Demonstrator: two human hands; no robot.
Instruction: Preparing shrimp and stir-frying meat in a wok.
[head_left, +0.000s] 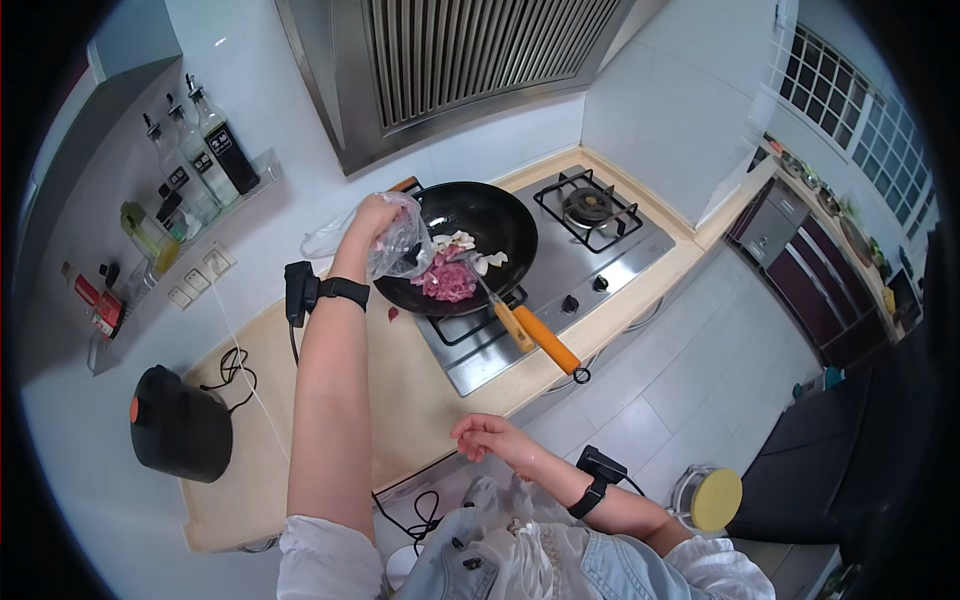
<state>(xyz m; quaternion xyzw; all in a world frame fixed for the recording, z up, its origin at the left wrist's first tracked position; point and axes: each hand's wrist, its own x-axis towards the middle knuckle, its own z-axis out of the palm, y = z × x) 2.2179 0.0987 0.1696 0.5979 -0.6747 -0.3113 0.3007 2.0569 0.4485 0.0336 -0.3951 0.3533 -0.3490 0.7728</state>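
Note:
My left hand (375, 217) grips a clear plastic bag (399, 251) at the left rim of a black wok (514, 217). The bag hangs partly over the wok and hides some of its rim; my fingertips are hard to see through the film. Inside the wok lies a heap of raw sliced meat (447, 280), with pale slices, possibly garlic (491, 262), beside it. A spatula with a wooden handle (514, 327) rests in the wok, next to the wok's orange handle (546, 340). Low before my waist, my right hand (499, 444) holds nothing, its fingers loosely bent.
A steel gas hob (555, 259) carries the wok and a bare right burner (588, 207). A meat scrap (393, 313) lies on the wooden counter (409, 405). A black appliance (182, 424) stands left. Bottles (227, 157) fill a wall shelf below the range hood (480, 60).

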